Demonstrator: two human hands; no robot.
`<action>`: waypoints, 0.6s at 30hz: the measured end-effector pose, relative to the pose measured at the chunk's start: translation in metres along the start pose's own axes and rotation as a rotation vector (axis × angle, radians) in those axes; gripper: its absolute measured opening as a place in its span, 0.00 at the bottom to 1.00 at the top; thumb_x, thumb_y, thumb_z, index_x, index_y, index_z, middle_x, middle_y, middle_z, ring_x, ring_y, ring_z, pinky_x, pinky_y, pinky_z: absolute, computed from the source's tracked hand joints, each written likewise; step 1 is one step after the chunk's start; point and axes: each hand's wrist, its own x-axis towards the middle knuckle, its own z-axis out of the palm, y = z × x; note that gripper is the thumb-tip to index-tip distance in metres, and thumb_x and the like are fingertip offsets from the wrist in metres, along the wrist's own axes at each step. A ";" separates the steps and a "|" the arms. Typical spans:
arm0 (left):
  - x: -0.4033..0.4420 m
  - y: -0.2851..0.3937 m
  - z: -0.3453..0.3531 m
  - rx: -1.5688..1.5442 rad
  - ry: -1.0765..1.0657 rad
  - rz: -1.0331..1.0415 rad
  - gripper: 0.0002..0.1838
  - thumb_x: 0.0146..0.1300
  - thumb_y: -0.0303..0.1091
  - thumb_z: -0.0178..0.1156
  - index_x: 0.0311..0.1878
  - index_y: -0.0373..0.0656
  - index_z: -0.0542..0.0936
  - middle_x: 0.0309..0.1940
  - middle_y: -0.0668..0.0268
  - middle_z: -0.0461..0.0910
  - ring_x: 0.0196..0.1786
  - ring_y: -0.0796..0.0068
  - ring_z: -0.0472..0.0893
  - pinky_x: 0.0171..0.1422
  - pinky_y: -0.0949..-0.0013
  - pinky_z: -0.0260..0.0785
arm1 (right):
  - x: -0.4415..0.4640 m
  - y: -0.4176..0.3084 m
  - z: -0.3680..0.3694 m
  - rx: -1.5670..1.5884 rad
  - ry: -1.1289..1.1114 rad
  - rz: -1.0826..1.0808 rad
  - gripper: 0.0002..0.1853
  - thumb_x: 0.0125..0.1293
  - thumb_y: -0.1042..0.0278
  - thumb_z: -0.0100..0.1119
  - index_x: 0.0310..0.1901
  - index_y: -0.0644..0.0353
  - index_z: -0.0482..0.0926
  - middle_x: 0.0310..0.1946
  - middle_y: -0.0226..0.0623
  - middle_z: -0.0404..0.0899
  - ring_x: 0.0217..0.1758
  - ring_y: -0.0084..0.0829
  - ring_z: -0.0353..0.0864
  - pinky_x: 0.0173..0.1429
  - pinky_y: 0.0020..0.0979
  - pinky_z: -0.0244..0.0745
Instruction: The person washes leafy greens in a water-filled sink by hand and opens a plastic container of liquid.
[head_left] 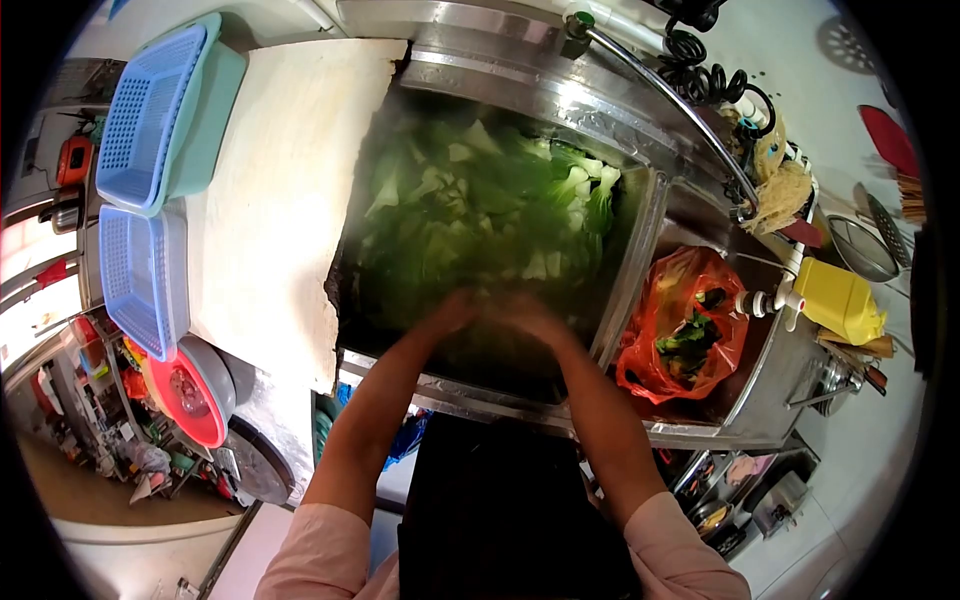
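Observation:
A deep metal sink [628, 275] is filled with murky water and many leafy greens [455, 190] that look like bok choy. Some white stems and green leaves [585, 190] poke out at the far right corner. Both my hands are down in the water near the sink's front side, close together. My left hand [462, 308] is blurred and partly under the surface. Beside it, my right hand [525, 312] is also smeared, its fingers hidden in the murk. Whether either one holds any greens cannot be made out.
Right of the sink, a red plastic bag [640, 345] with leaf scraps sits in a smaller basin. A curved faucet [680, 100] arches over the back right. At left lie a white board [275, 200], blue baskets [150, 120] and a red basin [215, 425]. A yellow container [835, 300] stands far right.

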 end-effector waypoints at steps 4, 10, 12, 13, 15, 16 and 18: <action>0.002 -0.001 -0.002 0.150 -0.050 -0.008 0.26 0.59 0.35 0.59 0.60 0.36 0.73 0.53 0.49 0.78 0.54 0.53 0.78 0.59 0.61 0.69 | -0.020 -0.027 0.000 0.048 -0.049 0.003 0.13 0.53 0.71 0.70 0.40 0.59 0.79 0.36 0.28 0.78 0.40 0.26 0.75 0.47 0.32 0.70; -0.015 0.005 -0.017 0.073 -0.039 0.019 0.23 0.62 0.38 0.57 0.60 0.41 0.75 0.51 0.47 0.77 0.53 0.49 0.77 0.56 0.56 0.70 | -0.012 -0.012 -0.003 -0.138 0.093 0.030 0.09 0.56 0.69 0.62 0.37 0.59 0.75 0.34 0.30 0.75 0.34 0.29 0.72 0.41 0.36 0.69; -0.001 -0.042 -0.003 0.364 0.034 0.127 0.21 0.65 0.37 0.53 0.61 0.43 0.74 0.46 0.47 0.78 0.49 0.47 0.77 0.53 0.54 0.70 | 0.001 0.009 -0.013 -0.147 0.067 0.052 0.11 0.56 0.66 0.62 0.39 0.60 0.74 0.36 0.33 0.75 0.32 0.32 0.70 0.39 0.39 0.67; 0.005 -0.060 0.003 0.509 0.068 0.182 0.21 0.67 0.37 0.51 0.62 0.44 0.73 0.44 0.47 0.79 0.47 0.45 0.78 0.52 0.53 0.70 | 0.003 0.007 -0.010 -0.215 0.130 0.058 0.13 0.56 0.65 0.62 0.41 0.60 0.74 0.37 0.35 0.75 0.33 0.34 0.72 0.39 0.40 0.68; 0.004 -0.051 0.004 0.613 0.097 0.181 0.21 0.67 0.35 0.48 0.63 0.46 0.71 0.40 0.47 0.78 0.45 0.44 0.77 0.49 0.50 0.70 | 0.003 0.002 -0.001 -0.348 0.261 0.075 0.18 0.56 0.62 0.63 0.46 0.60 0.75 0.40 0.38 0.76 0.34 0.38 0.74 0.40 0.43 0.70; 0.001 -0.038 0.002 0.666 0.111 0.181 0.21 0.67 0.34 0.47 0.64 0.46 0.70 0.39 0.47 0.78 0.44 0.44 0.77 0.48 0.49 0.70 | 0.004 0.004 -0.001 -0.357 0.284 0.092 0.21 0.55 0.62 0.64 0.49 0.61 0.74 0.42 0.40 0.76 0.37 0.40 0.76 0.41 0.44 0.71; -0.004 -0.001 -0.010 0.612 0.039 -0.045 0.23 0.66 0.35 0.49 0.64 0.45 0.69 0.40 0.47 0.77 0.44 0.44 0.77 0.48 0.49 0.70 | 0.009 0.009 -0.001 -0.374 0.330 0.122 0.26 0.55 0.60 0.66 0.54 0.61 0.74 0.45 0.43 0.78 0.42 0.44 0.79 0.44 0.47 0.73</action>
